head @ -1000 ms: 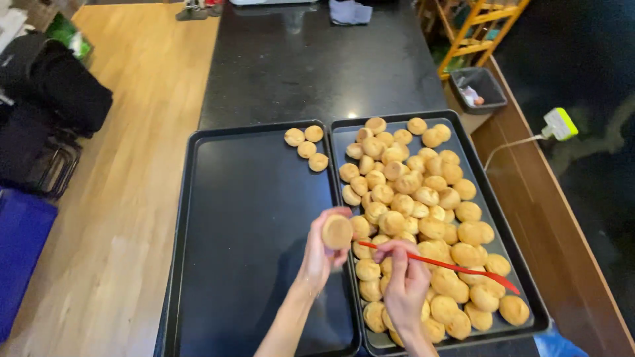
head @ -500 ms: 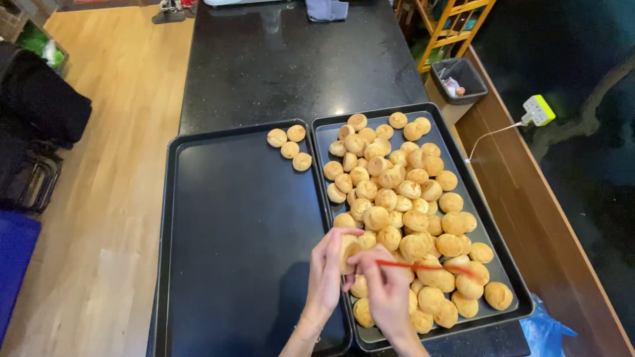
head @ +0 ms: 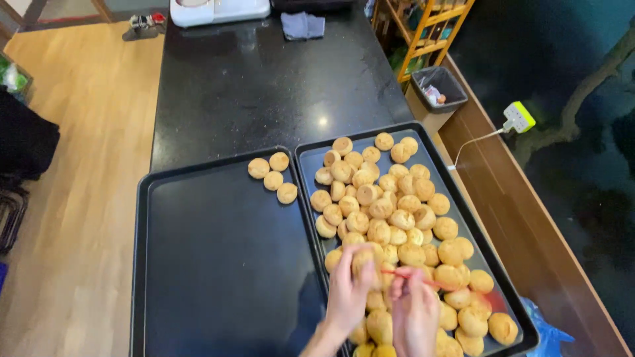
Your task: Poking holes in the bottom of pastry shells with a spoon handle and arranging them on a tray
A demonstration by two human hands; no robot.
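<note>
Flanking hands (head: 380,301) — trays (head: 218,264), puffs (head: 387,208) w/ bin (head: 440,89)

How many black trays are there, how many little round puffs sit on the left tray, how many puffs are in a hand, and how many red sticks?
Black metal baking trays: 2
Round golden pastry puffs on the left tray: 4
Golden puff held in the left hand: 1
Thin red stick: 1
Total: 8
</note>
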